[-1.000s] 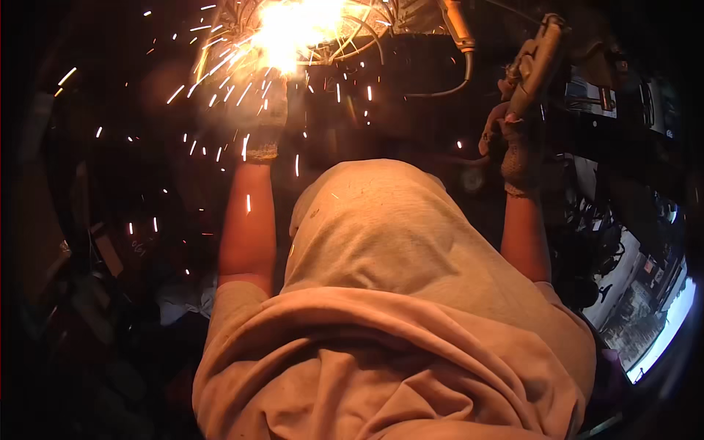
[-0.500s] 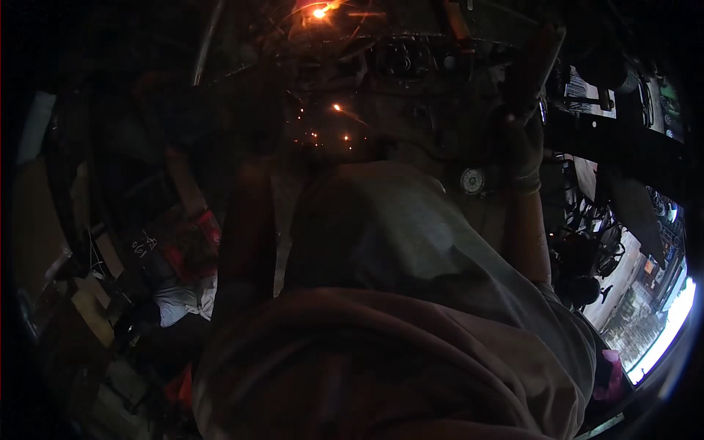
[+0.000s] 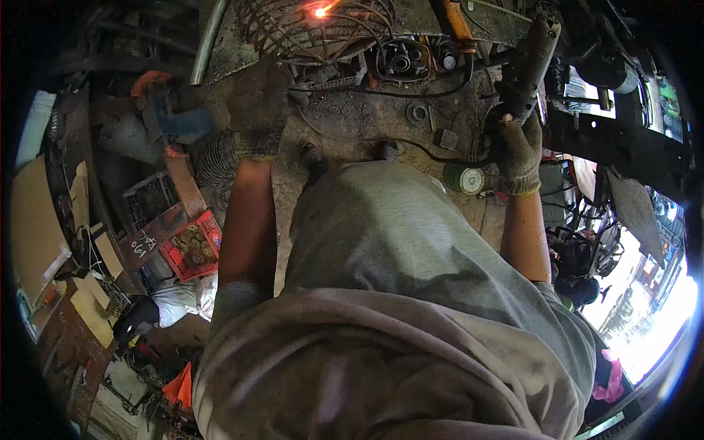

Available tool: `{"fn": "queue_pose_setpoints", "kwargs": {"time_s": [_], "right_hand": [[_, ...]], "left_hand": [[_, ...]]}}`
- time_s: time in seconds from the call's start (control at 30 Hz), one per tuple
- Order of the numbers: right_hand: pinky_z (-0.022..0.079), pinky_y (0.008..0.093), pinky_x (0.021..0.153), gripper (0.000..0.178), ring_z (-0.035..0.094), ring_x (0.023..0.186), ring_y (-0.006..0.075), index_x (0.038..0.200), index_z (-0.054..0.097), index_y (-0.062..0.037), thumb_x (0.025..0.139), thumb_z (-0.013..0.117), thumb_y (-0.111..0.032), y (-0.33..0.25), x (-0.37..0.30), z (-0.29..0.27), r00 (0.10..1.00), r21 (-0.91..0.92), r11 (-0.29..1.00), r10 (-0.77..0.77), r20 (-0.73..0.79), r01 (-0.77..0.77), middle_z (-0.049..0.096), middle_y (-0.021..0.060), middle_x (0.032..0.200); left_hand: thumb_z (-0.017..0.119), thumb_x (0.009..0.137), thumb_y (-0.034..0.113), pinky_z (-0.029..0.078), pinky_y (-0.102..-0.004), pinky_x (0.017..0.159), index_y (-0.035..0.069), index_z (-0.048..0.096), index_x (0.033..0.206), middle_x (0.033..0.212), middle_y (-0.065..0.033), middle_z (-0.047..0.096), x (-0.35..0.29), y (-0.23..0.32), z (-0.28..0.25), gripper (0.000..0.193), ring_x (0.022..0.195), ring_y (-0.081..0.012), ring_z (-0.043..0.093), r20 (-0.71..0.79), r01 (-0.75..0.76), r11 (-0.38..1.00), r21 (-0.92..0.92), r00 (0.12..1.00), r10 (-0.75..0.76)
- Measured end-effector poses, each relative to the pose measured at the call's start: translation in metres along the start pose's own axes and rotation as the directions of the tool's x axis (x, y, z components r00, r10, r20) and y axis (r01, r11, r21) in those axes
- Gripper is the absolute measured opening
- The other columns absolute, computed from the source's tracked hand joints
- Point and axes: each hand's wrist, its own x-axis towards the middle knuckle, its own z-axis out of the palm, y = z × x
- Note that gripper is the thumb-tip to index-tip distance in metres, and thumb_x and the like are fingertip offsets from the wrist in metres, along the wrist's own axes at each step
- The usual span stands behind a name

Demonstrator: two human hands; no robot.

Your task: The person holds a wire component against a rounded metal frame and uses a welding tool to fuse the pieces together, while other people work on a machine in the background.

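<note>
My right hand (image 3: 521, 150), in a knitted work glove, is closed around the lower end of a thick, dark metal tube (image 3: 541, 62) that slants up and to the right. Its thumb tip shows near the tube's worn end. My left hand (image 3: 255, 148), also gloved, reaches forward past my left knee. A flat dark brown piece (image 3: 258, 95) covers the area beyond its cuff, so the fingers are hidden. At the top, a glowing orange spot (image 3: 320, 12) sits among curved metal rods (image 3: 268, 29).
A black cable (image 3: 411, 143) crosses the dirty floor. Ahead are a round-holed metal housing (image 3: 402, 62), an orange-handled piece (image 3: 458, 26) and a metal pipe (image 3: 209, 44). A round tin (image 3: 466, 180) stands near my right forearm. A red crate (image 3: 192, 246) is at left.
The picture has gone from very dark to bright. Scattered sparks over the floor are gone, and the orange glow is smaller. Both arms stay in nearly the same place.
</note>
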Motion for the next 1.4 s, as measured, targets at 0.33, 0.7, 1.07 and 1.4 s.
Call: {"fn": "queue_pose_setpoints", "kwargs": {"time_s": [0.33,0.7,1.07,1.4], "right_hand": [[0.047,0.0237,0.056,0.052,0.057,0.065,0.0103,0.135,0.050,0.0022,0.091,0.066,-0.021,-0.008,-0.003,0.005,1.000,-0.096,0.995,0.008,0.018,-0.006,0.063,0.0043,0.085],[0.047,0.0269,0.044,0.062,0.055,0.057,0.0141,0.134,0.044,0.0097,0.090,0.064,-0.029,-0.015,0.003,0.016,0.993,-0.111,0.991,-0.066,0.096,0.077,0.058,0.0051,0.076],[0.048,0.0226,0.076,0.039,0.058,0.087,0.0077,0.128,0.055,0.0006,0.091,0.062,-0.012,0.014,0.005,-0.018,0.997,0.032,0.999,-0.020,-0.081,0.022,0.061,-0.0005,0.098],[0.047,0.0236,0.068,0.050,0.057,0.078,0.0092,0.132,0.051,0.0026,0.091,0.064,-0.023,0.006,0.001,-0.007,0.999,0.008,0.999,0.036,0.023,-0.036,0.063,0.0032,0.094]], "left_hand": [[0.067,0.093,0.024,0.056,-0.0363,0.082,0.005,0.068,0.114,0.112,-0.0120,0.069,-0.004,-0.002,-0.003,0.028,0.099,-0.0255,0.067,0.020,0.138,0.961,-0.240,0.990,-0.137],[0.061,0.093,0.018,0.054,-0.0396,0.084,0.005,0.064,0.118,0.113,-0.0115,0.067,0.002,0.011,-0.017,0.029,0.102,-0.0292,0.064,0.089,-0.349,0.830,0.435,0.934,0.346],[0.056,0.092,0.012,0.051,-0.0445,0.088,0.007,0.066,0.115,0.115,-0.0114,0.065,-0.023,-0.016,0.001,0.025,0.110,-0.0318,0.061,0.243,-0.479,0.644,0.596,0.872,0.425],[0.058,0.096,0.029,0.054,-0.0386,0.077,0.004,0.069,0.101,0.104,-0.0116,0.070,0.019,0.049,-0.025,0.027,0.090,-0.0241,0.068,0.137,-0.069,0.993,0.101,0.989,0.055]]}}
